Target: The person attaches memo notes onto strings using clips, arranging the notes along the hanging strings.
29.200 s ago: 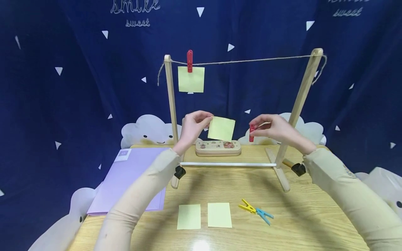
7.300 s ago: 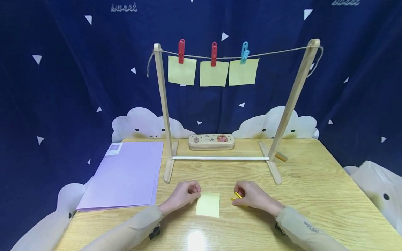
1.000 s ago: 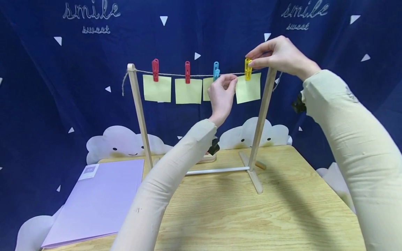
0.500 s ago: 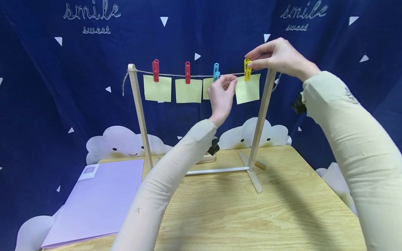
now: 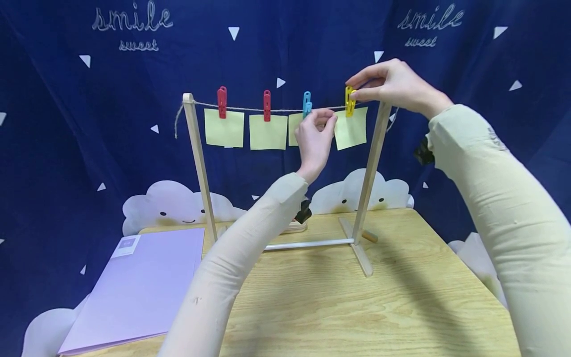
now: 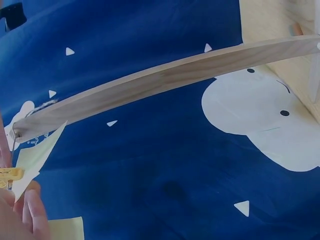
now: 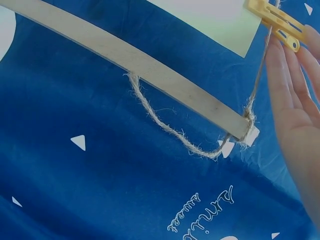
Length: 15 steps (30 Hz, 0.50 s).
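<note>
My right hand (image 5: pixel 403 89) pinches a yellow clothespin (image 5: pixel 350 102) on the twine (image 5: pixel 243 107), close to the right post. Under that clothespin hangs a pale yellow paper square (image 5: pixel 351 131), its upper left corner between the thumb and fingers of my left hand (image 5: pixel 314 141). In the right wrist view the clothespin (image 7: pixel 282 22) crosses the twine at the paper's edge. Further left, two red clothespins (image 5: pixel 266 106) and a blue clothespin (image 5: pixel 307 103) each hold a similar square on the twine; my left hand partly hides the square under the blue one.
The wooden stand's right post (image 5: pixel 372 171) rises beside my right hand, its foot on the table (image 5: pixel 379 307). A purple folder (image 5: pixel 138 285) lies at the left. My left forearm mostly hides a pencil case (image 5: pixel 296 226) behind the white crossbar (image 5: pixel 312 243).
The last paper square, on the table several seconds ago, now hangs with the yellow clothespin at the line's right end. In the last second clothespin and square shifted slightly left; both hands keep their hold.
</note>
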Available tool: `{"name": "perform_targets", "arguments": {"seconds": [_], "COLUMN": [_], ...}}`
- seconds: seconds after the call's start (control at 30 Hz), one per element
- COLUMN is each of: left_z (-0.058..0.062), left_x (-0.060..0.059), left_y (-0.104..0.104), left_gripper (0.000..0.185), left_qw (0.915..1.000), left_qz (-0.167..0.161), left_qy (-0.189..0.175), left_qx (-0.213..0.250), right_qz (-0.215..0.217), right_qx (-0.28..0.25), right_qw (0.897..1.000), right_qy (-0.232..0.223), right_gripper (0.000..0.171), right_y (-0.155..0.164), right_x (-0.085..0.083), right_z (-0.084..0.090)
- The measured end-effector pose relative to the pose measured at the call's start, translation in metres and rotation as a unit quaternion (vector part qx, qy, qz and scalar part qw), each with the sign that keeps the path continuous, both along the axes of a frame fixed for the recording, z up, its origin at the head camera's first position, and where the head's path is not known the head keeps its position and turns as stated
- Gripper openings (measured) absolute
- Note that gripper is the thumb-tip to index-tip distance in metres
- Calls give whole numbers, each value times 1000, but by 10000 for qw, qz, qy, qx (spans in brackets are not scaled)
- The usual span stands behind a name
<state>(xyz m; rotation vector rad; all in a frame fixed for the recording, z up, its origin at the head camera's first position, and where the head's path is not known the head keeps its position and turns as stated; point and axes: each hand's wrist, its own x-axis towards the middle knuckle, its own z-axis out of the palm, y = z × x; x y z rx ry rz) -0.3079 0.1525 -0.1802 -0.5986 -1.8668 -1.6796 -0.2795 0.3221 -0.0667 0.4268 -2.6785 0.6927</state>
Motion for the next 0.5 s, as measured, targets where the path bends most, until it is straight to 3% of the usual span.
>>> {"name": "perform_targets", "arguments": {"seconds": [0.5], "left_z": [-18], "left_x": [5], "left_y": [-3], "left_gripper": [19], "left_qw": [9998], "left_qz": [-112], "left_qy": [-181], "left_qx": [34], "right_qz": [-102], "right_qx": [144], "right_qw": [9998], "right_qy": [38], "right_gripper": [45], "right_y": [-3], "right_x": [0], "right_z": [2]}}
